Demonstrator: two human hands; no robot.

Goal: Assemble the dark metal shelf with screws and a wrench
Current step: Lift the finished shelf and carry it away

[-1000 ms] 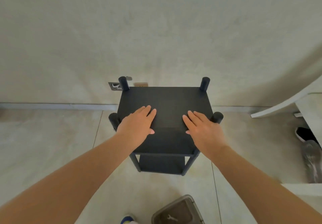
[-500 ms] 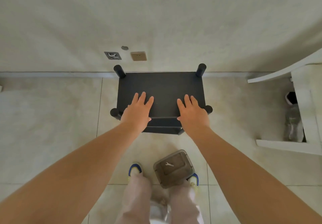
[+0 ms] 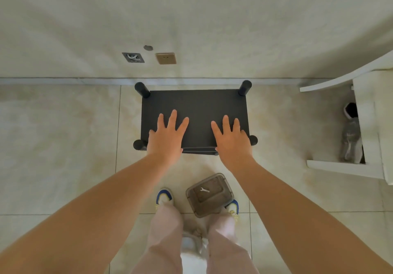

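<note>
1. The shelf stands upright on the tiled floor, its far edge close to the wall's skirting. Four round post ends rise at its corners, and a lower tier peeks out under the near edge.

2. The left hand lies flat on the near left part of the shelf top, fingers straight and spread, holding nothing.

3. The right hand lies flat on the near right part of the top in the same way, fingers apart, nothing in its grip.

4. The wrench lies inside a clear box on the floor, on the near side of the shelf, between the person's shoes. No screws can be made out there.

5. Step in hand, as a judgement: the shelf looks fully put together, and both palms pressing down suggest a test of firmness or a final seating of the top.

6. Next move, likely: lean or rock gently to feel for wobble. If a joint gives, fetch the wrench from the box and tighten it.
</note>
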